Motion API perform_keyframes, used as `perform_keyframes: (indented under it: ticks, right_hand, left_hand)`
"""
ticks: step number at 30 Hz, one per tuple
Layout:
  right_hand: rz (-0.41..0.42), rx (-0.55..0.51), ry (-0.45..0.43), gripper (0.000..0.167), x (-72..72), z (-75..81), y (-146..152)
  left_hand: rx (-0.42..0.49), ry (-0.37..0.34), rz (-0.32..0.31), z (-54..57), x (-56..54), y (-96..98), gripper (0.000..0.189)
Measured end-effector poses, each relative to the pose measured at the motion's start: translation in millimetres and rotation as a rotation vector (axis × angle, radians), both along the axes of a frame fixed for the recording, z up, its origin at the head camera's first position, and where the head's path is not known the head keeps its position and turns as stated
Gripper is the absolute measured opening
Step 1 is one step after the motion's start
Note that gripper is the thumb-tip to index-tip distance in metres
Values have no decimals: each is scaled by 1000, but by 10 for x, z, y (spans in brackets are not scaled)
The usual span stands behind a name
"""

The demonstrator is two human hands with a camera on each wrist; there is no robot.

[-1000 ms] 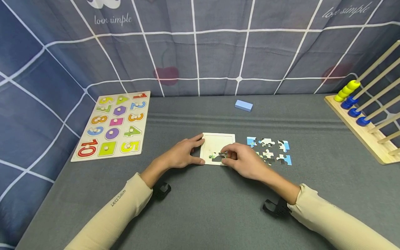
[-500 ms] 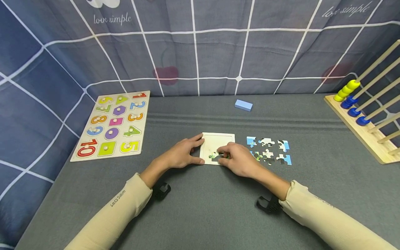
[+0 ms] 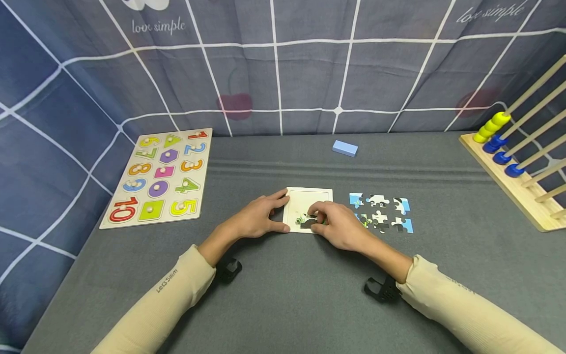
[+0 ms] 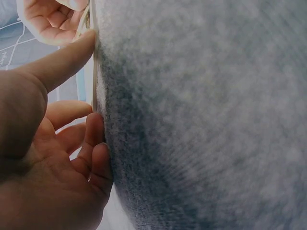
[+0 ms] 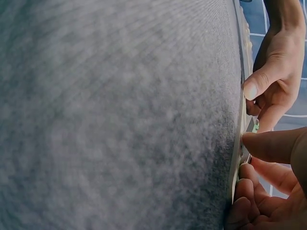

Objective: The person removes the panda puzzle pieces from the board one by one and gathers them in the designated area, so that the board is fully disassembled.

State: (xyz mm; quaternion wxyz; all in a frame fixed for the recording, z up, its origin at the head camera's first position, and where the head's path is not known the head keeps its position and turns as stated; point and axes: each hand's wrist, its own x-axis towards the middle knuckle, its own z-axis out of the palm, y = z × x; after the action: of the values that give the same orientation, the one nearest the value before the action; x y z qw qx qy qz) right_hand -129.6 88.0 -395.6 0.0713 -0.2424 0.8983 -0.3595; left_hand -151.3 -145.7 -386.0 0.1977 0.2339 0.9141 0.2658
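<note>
A square puzzle tray (image 3: 300, 200), cream with a raised rim, lies flat on the table in the head view. My left hand (image 3: 261, 216) holds its left side, thumb at the near corner and index finger at the far one. In the left wrist view, that thumb and the bent fingers (image 4: 96, 129) touch the tray's edge. My right hand (image 3: 338, 223) pinches a jigsaw piece (image 3: 309, 223), dark with some green, over the tray's near part. Its fingers cover much of the piece. Whether the piece sits fully flat cannot be seen.
Several loose panda jigsaw pieces (image 3: 379, 201) lie right of the tray, partly behind my right hand. A blue block (image 3: 345, 148) lies farther back. A number board (image 3: 179, 189) is at left, a bead abacus (image 3: 513, 182) at right. A checked curtain (image 3: 309, 73) hangs behind.
My right hand has shifted slightly left with the jigsaw piece, then nearly stopped over the tray's near part, turning or settling the piece a little. My left hand has stayed put.
</note>
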Motion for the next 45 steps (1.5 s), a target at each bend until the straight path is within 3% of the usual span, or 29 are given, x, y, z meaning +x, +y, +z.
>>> perform_keyframes:
  ticks: [18,32,45]
  right_hand:
    - [-14,-7,-5,18,1,-9,0]
    - [1,-97,-49,18,-21,-22,18]
    - [6,-88,-48,12,-27,-14,26]
  left_hand:
    - [-1,-3,-9,12,1,-13,78]
    - [-3,-3,-1,-7,-9,-3,78]
    - [-4,8,-3,11,1,1,78]
